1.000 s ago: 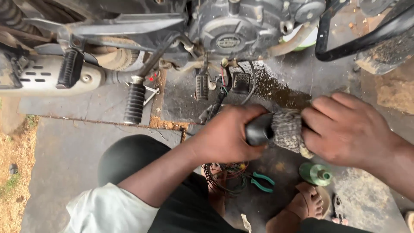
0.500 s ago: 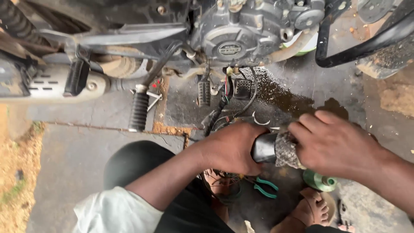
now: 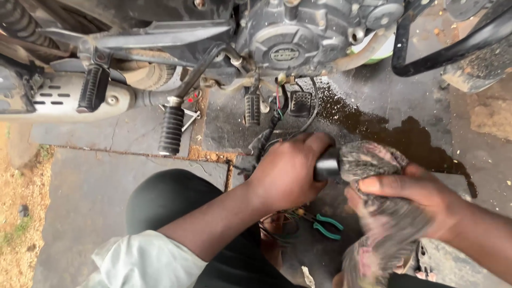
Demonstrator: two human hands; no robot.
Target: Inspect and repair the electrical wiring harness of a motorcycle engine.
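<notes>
Draping lower now, rag [image 3: 381,224]; left hand [image 3: 288,173] still gripping cylinder [image 3: 326,166].

dark cylindrical part [image 3: 326,164], wrapped in grey rag [image 3: 373,160]

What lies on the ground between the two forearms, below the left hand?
In the head view, green-handled pliers lie there on the wet ground, beside tangled wires, below the left hand and left of the rag.
</notes>
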